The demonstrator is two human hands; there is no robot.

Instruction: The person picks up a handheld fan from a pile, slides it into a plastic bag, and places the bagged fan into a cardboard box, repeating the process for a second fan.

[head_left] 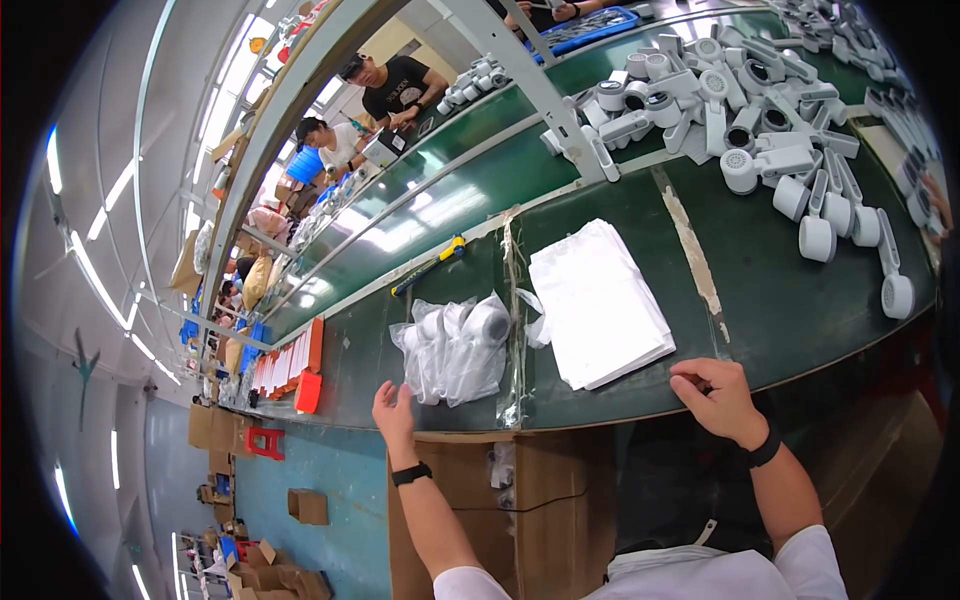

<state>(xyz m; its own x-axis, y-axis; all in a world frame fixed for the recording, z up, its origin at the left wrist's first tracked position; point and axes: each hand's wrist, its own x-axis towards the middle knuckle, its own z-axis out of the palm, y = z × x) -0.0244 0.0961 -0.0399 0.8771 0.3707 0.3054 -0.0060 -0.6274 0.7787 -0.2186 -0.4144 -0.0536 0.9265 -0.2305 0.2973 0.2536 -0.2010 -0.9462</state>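
Note:
My left hand (393, 413) is empty, its fingers apart, beside the bench's front edge. Just beyond it lies a group of white round-headed pieces in clear plastic bags (453, 350). My right hand (719, 396) is loosely closed, with nothing visible in it, by the near right corner of a stack of thin white bags or sheets (600, 305). A crumpled bit of clear plastic (536, 320) touches the stack's left side. On the right of the bench, many grey-white handled pieces with round heads (818, 240) are heaped, some showing perforated faces, others dark openings.
A yellow-and-black tool (430, 265) lies behind the bagged pieces. Orange-red bins (308, 392) with papers stand at the left end. A metal post (560, 110) rises at the bench's back. Across the green belt (460, 190) other people work. Cardboard boxes (560, 500) sit under the bench.

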